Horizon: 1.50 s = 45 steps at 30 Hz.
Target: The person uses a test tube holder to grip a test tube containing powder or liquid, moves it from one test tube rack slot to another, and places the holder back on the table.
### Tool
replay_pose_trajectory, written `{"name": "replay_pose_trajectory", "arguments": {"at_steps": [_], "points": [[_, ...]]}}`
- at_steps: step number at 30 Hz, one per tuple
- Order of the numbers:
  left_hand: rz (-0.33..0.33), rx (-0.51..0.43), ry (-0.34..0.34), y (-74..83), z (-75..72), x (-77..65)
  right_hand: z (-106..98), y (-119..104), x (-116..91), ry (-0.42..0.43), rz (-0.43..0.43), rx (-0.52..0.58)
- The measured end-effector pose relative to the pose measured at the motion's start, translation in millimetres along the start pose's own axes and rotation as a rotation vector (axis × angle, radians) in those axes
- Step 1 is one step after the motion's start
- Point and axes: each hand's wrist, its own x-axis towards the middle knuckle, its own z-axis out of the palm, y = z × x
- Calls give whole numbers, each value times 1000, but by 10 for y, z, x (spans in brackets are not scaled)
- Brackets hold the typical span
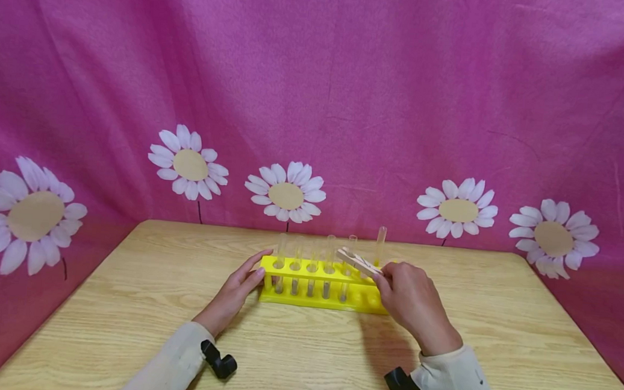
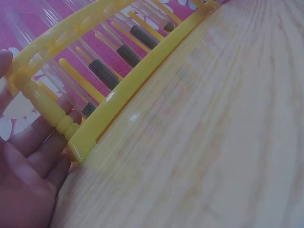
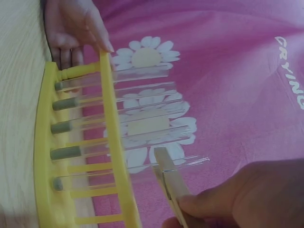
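A yellow test tube rack [image 1: 306,275] stands on the table, with several clear test tubes [image 3: 156,135] upright in a row. Dark grey-green material [image 2: 103,74] fills the bottoms of the tubes, to differing heights. My left hand [image 1: 236,291] holds the rack's left end, thumb in front and fingers behind the end post [image 2: 45,102]. In my right hand [image 1: 416,300] is a wooden test tube holder [image 1: 360,262], pinched near its rear. Its front end lies at the upper part of the rightmost filled tube [image 3: 95,180]; whether it grips the glass I cannot tell.
Another tube [image 1: 381,245] stands higher at the back right of the rack, over a yellow peg. The rack's right end is hidden by my right hand. Around the wooden table [image 1: 301,351] hangs a pink cloth [image 1: 319,87] with printed daisies.
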Motion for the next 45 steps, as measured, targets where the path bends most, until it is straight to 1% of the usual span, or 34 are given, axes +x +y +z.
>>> {"name": "replay_pose_trajectory", "arguments": {"at_steps": [6,14,17,23,29,36,41,45], "points": [[0,-5,-8,-12,-5,2,-26,-4,-24,-8,-23,-23],[-4,-4,-11,-4,-3,-4,-29,8,-24,-22,-22,10],[-5,-4,-8,5,-1,-8,-20,16,-12,-38,-8,15],[-5,0,-1,16,5,-10,15,18,3,-75,39,-8],[-6,2,1,9,5,-4,70,19,-4,-74,58,-30],[-12,5,3,16,11,-10,112,8,-21,-71,62,-107],[-8,0,2,14,9,-11,119,1,-21,-71,81,-113],[-7,1,8,14,9,-13,124,2,-22,-52,67,-114]]}}
